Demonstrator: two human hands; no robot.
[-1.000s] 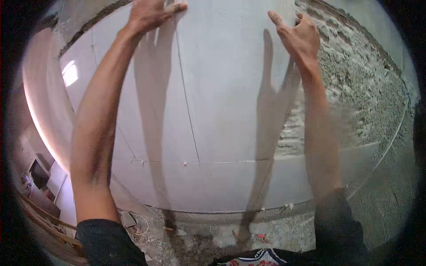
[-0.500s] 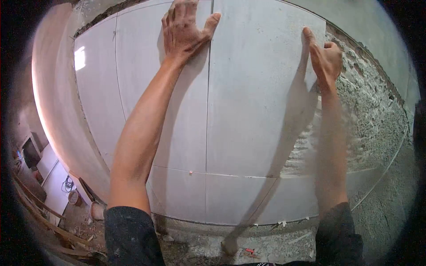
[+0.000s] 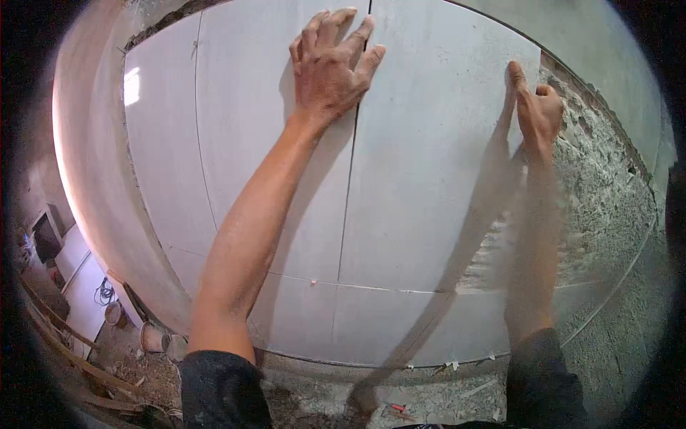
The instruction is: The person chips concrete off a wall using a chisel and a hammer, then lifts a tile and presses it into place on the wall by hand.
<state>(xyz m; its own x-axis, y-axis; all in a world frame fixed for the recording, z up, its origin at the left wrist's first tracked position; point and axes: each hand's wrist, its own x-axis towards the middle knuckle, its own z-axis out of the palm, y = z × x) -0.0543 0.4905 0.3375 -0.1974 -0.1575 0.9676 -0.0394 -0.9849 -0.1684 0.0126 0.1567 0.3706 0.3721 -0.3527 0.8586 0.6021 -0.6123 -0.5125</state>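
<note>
A large pale grey wall tile (image 3: pixel 421 157) stands against the wall before me. My right hand (image 3: pixel 539 114) grips its upper right edge, thumb on the face and the other fingers curled around the side. My left hand (image 3: pixel 329 79) is open, fingers spread and slightly bent, on the neighbouring tile (image 3: pixel 243 121). Its thumb and forefinger reach the dark vertical joint (image 3: pixel 351 164) between the two tiles. Below runs a lower row of tiles (image 3: pixel 407 325), with a small reddish piece (image 3: pixel 313 283) at the horizontal joint.
Right of the tile, rough wall with ridged mortar (image 3: pixel 597 179) is exposed. A pale rounded column (image 3: pixel 96 157) rises at the left. Buckets (image 3: pixel 152 337), a cable (image 3: pixel 105 291) and wooden boards (image 3: pixel 71 357) lie lower left. Debris and a red item (image 3: pixel 396 407) are on the floor below.
My left hand has shifted right and down, its fingers now more bent and at the joint. The joint's upper part looks darker and wider. My right hand keeps its grip; the view has shifted slightly.
</note>
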